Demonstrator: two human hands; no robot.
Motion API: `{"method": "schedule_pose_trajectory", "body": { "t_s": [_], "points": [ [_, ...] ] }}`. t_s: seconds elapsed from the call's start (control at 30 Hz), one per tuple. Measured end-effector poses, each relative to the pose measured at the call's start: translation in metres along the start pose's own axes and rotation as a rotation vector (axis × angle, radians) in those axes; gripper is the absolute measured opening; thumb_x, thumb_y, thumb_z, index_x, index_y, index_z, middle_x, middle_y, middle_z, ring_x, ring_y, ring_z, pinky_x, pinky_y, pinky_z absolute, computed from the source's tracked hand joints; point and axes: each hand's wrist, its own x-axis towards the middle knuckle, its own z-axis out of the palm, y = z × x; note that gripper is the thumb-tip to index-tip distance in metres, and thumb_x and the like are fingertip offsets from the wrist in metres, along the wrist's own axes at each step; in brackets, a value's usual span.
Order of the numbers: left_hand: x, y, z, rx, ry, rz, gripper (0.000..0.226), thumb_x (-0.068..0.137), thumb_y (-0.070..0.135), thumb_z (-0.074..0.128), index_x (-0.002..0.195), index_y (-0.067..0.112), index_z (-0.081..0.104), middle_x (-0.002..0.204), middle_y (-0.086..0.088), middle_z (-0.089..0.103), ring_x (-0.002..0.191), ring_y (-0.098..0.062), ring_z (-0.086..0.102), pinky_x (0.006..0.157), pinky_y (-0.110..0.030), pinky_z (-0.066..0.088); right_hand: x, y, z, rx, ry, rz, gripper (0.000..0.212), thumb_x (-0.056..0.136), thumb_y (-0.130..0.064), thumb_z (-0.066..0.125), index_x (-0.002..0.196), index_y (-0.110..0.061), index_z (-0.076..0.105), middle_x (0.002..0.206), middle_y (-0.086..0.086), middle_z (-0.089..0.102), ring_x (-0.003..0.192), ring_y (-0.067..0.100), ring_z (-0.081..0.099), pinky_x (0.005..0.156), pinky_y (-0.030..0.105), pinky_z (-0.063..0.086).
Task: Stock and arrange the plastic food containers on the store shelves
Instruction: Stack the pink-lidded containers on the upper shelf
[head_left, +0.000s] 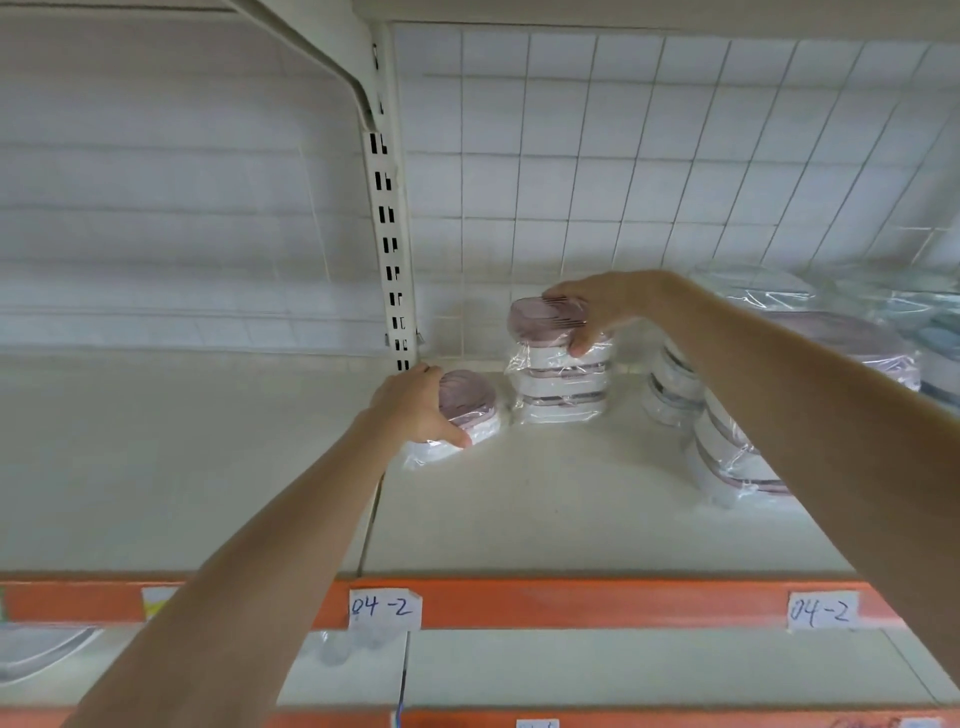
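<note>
shelf (519, 519): 1 cream deck, both hands reach over it; orange front strip (597, 603) nearer the viewer than the hands, 2 paper tags reading "04-2" (384, 608).
back wall: white wire grid panel (623, 156) beyond right hand; 1 slotted upright post (389, 234) just beyond left hand.
right-side wrapped stacks (727, 441): behind and under right forearm, pink-lidded, partly hidden, count unclear; more clear-wrapped goods further right, blurred.
stack (561, 384): 1 shrink-wrapped pile under right hand, about 3 white tubs with pink lids, standing upright, lids up.
top container (540, 325): 1, pink lid, on the stack, tilted, lid facing left hand; long axis runs left-right.
single container (467, 410): 1, wrapped, on deck left of stack, apart from it; lid up and tilted toward right; long axis unclear.
right hand (602, 312): gripping top container, fingers over lid, thumb on near side.
left hand (415, 405): gripping single container, fingers curled over far edge, thumb on near side.
</note>
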Motion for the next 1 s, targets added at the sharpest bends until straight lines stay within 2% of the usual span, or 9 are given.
{"method": "schedule_pose_trajectory", "body": {
  "t_s": [0.1, 0.2, 0.3, 0.4, 0.53, 0.63, 0.7, 0.87, 1.0],
  "points": [
    [0.000, -0.002, -0.003, -0.038, -0.001, 0.011, 0.096, 0.057, 0.057, 0.082, 0.136, 0.017, 0.045, 0.129, -0.003, 0.050, 0.116, -0.024, 0.051, 0.096, -0.033, 0.042, -0.006, -0.002, 0.001, -0.029, 0.021, 0.009, 0.088, 0.066, -0.040, 0.082, 0.139, -0.030, 0.035, 0.136, -0.005, 0.046, 0.121, 0.024, 0.044, 0.102, 0.041, 0.035],
    [0.001, -0.008, -0.013, -0.187, 0.038, -0.010, 0.074, 0.058, 0.052, 0.084, 0.116, 0.015, 0.058, 0.107, -0.003, 0.058, 0.092, -0.021, 0.056, 0.078, -0.031, 0.045, -0.012, -0.004, 0.004, -0.071, 0.034, 0.006, 0.077, 0.066, -0.042, 0.081, 0.130, -0.022, 0.044, 0.124, 0.000, 0.055, 0.109, 0.025, 0.050, 0.092, 0.036, 0.040],
    [0.002, -0.015, -0.026, -0.256, 0.102, -0.020, 0.074, 0.058, 0.050, 0.084, 0.117, 0.014, 0.056, 0.106, -0.006, 0.056, 0.092, -0.023, 0.055, 0.072, -0.028, 0.041, -0.021, -0.007, 0.006, -0.094, 0.031, 0.013, 0.075, 0.065, -0.042, 0.081, 0.127, -0.022, 0.045, 0.118, 0.000, 0.057, 0.103, 0.024, 0.052, 0.089, 0.036, 0.043],
    [0.000, -0.019, -0.040, -0.277, 0.131, 0.005, 0.068, 0.059, 0.049, 0.084, 0.111, 0.016, 0.055, 0.103, -0.003, 0.053, 0.091, -0.022, 0.055, 0.065, -0.026, 0.036, -0.026, -0.010, 0.006, -0.115, 0.028, 0.030, 0.084, 0.064, -0.043, 0.082, 0.134, -0.024, 0.039, 0.122, 0.000, 0.054, 0.100, 0.022, 0.047, 0.083, 0.033, 0.039],
    [-0.003, -0.012, -0.061, -0.359, 0.164, 0.053, 0.079, 0.061, 0.044, 0.084, 0.125, 0.017, 0.046, 0.117, 0.002, 0.050, 0.102, -0.016, 0.050, 0.078, -0.026, 0.036, -0.027, -0.014, 0.007, -0.123, 0.000, 0.077, 0.093, 0.068, -0.042, 0.080, 0.143, -0.023, 0.029, 0.136, 0.002, 0.048, 0.117, 0.026, 0.046, 0.093, 0.035, 0.038],
    [0.001, 0.007, -0.081, -0.320, 0.196, 0.138, 0.080, 0.061, 0.044, 0.084, 0.126, 0.017, 0.045, 0.121, 0.003, 0.049, 0.110, -0.016, 0.047, 0.082, -0.026, 0.037, -0.037, -0.012, 0.003, -0.063, -0.030, 0.123, 0.108, 0.068, -0.047, 0.079, 0.149, -0.018, 0.013, 0.151, 0.004, 0.031, 0.134, 0.028, 0.035, 0.107, 0.039, 0.031],
    [0.008, 0.023, -0.095, -0.268, 0.225, 0.187, 0.080, 0.061, 0.045, 0.084, 0.126, 0.017, 0.046, 0.122, 0.000, 0.047, 0.112, -0.019, 0.045, 0.085, -0.028, 0.037, -0.047, -0.005, -0.006, 0.011, -0.003, 0.134, 0.109, 0.069, -0.042, 0.080, 0.148, -0.013, 0.012, 0.153, 0.005, 0.026, 0.137, 0.026, 0.030, 0.110, 0.039, 0.028],
    [0.028, 0.074, -0.115, -0.299, 0.285, 0.255, 0.084, 0.062, 0.048, 0.081, 0.130, 0.019, 0.042, 0.117, -0.003, 0.037, 0.115, -0.022, 0.040, 0.093, -0.033, 0.040, -0.074, 0.010, -0.030, 0.040, 0.158, 0.151, 0.093, 0.080, -0.021, 0.073, 0.150, -0.014, 0.012, 0.154, 0.004, 0.025, 0.138, 0.023, 0.030, 0.109, 0.032, 0.025],
    [0.039, 0.113, -0.108, -0.286, 0.241, 0.317, 0.085, 0.064, 0.045, 0.081, 0.133, 0.017, 0.040, 0.123, -0.008, 0.036, 0.120, -0.026, 0.036, 0.097, -0.034, 0.038, -0.080, 0.015, -0.027, 0.053, 0.267, 0.205, 0.057, 0.091, -0.005, 0.049, 0.144, -0.006, 0.027, 0.141, 0.017, 0.042, 0.125, 0.029, 0.044, 0.098, 0.030, 0.037]
  ]
}}
